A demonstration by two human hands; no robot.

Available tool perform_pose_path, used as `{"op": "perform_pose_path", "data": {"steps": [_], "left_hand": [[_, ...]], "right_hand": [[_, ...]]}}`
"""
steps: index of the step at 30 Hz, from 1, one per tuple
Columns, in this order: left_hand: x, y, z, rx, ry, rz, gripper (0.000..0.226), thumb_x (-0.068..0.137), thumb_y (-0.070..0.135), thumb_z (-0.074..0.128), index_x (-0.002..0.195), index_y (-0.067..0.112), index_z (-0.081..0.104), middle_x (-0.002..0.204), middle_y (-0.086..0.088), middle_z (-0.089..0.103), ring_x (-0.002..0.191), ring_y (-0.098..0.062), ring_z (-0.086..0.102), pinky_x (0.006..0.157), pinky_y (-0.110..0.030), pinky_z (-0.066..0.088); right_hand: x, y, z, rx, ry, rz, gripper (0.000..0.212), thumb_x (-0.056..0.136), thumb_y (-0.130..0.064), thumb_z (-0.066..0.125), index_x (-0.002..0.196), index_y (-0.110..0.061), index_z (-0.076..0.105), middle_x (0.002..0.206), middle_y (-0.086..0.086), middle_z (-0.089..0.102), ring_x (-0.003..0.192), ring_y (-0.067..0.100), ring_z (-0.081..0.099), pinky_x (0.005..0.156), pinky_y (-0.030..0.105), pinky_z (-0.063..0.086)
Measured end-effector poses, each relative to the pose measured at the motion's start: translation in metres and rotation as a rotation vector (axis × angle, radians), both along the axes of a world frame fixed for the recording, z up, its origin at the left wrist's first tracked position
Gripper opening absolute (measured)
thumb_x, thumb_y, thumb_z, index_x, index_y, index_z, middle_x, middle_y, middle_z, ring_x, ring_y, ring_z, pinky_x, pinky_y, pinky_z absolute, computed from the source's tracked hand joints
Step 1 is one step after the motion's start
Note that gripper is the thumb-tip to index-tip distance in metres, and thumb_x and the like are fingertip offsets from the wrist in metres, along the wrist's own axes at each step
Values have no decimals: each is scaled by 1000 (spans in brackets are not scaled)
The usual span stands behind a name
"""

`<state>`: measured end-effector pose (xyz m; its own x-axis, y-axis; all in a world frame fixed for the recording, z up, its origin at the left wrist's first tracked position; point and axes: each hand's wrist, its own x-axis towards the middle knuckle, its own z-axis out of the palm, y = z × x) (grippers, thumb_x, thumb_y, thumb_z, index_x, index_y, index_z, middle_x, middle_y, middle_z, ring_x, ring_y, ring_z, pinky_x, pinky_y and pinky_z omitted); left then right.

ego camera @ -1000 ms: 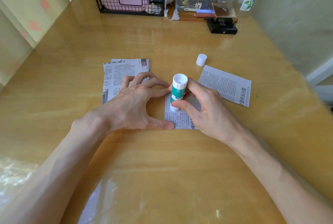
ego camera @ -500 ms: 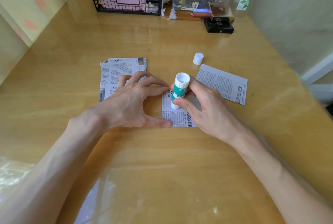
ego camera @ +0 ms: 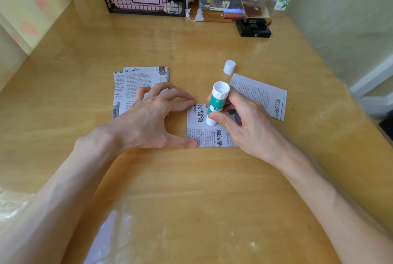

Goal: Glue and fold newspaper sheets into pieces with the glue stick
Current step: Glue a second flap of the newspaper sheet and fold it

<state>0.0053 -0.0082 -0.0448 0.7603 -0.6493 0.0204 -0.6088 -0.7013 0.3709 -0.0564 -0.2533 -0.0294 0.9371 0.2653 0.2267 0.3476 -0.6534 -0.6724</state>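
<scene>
Glue stick [ego camera: 215,104] stands on the newspaper piece [ego camera: 208,138], gripped by the right hand [ego camera: 244,127], which covers the piece's right part; left hand [ego camera: 146,123], spread, presses its left edge.

glossy wooden table [ego camera: 191,178], matt printed newspaper sheet [ego camera: 210,136], smooth plastic glue stick [ego camera: 217,102].

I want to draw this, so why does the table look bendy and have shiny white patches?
Head view: the wide-angle lens bends the yellow wooden table at its edges; light glares white at its near left; print on the small newspaper sheet under the green-and-white glue stick is sharp.
</scene>
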Motion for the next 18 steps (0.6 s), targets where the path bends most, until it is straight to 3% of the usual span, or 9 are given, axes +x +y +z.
{"op": "perform_pose_path", "data": {"steps": [3, 8, 18], "left_hand": [[0, 0, 0, -10, 4, 0, 107, 60, 100, 51, 151, 43, 50, 146, 37, 37, 146, -1, 18, 122, -41, 14], [0, 0, 0, -12, 0, -1, 108, 59, 100, 50, 151, 43, 50, 146, 37, 37, 146, -1, 18, 120, -36, 10], [1, 1, -2, -20, 6, -4, 107, 60, 100, 53, 150, 42, 51, 145, 38, 37, 145, 0, 19, 122, -42, 12]], "right_hand": [[-1, -2, 0, -7, 6, -4, 24, 104, -28, 64, 116, -9, 58, 103, -2, 70, 95, 13, 69, 81, 36, 53], [-4, -6, 1, -42, -17, -26, 21, 105, -25, 64, 116, -8, 58, 100, -4, 69, 93, 10, 66, 73, 16, 46], [-8, -16, 6, -53, 14, -47, 19, 105, -25, 63, 116, -11, 58, 99, -8, 69, 93, 9, 68, 81, 34, 51]]}}
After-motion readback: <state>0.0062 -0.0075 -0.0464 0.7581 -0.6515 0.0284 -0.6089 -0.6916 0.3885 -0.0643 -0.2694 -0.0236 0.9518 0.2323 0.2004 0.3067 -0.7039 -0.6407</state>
